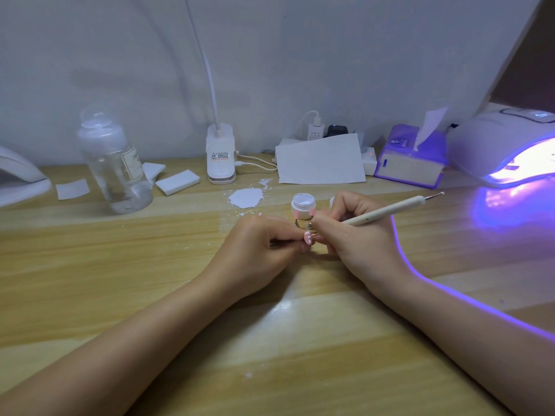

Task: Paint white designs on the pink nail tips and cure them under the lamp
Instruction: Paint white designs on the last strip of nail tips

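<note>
Both bare forearms reach in from the near edge of the pale wooden desk (90, 265) and meet at its middle. Her left hand (258, 247) pinches a small pink nail tip (308, 237) with white dots at its fingertips. Just beside it, the right hand (357, 235) grips a slim cream dotting pen (387, 210), fingers pressed together round the shaft, the far end angled up to the right. Behind the hands stands a small open white jar (301, 205). At the right edge, the white curing lamp (492, 145) glows violet.
</note>
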The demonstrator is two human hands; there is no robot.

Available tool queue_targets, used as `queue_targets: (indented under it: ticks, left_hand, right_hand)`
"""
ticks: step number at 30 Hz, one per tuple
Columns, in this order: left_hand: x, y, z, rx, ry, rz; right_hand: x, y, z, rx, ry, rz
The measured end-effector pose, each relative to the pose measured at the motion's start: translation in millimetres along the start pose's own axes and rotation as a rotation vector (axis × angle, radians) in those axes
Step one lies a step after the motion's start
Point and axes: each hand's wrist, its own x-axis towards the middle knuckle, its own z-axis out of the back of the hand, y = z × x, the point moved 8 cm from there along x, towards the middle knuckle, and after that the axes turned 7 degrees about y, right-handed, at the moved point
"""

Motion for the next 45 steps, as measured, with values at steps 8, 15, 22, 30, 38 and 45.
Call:
queue_targets:
  ticks: [8, 15, 22, 30, 38, 45]
  left_hand:
    - [-0.2, 0.5, 0.1, 0.012, -0.009, 0.001]
    - [-1.0, -4.3, 0.0, 0.062, -0.014, -0.049]
    - [-1.2, -5.9, 0.1, 0.071, -0.019, -0.068]
    - [-1.1, -4.6, -0.7, 0.065, -0.019, -0.064]
    - [-0.6, -3.5, -1.0, 0.057, -0.017, -0.060]
    - [-0.7, -3.6, -0.3, 0.054, -0.021, -0.056]
  right_hand:
    - [-0.6, 1.6, 3.2, -0.019, -0.047, 0.002]
    - [-0.4, 3.5, 5.0, -0.030, -0.069, 0.008]
    - [1.7, 0.3, 4.4, -0.034, -0.043, 0.022]
    - [1.9, -3.0, 5.2, -0.024, -0.038, 0.022]
    - [1.7, -2.2, 3.8, -0.016, -0.023, 0.018]
    - [1.3, -0.9, 3.4, -0.008, -0.031, 0.020]
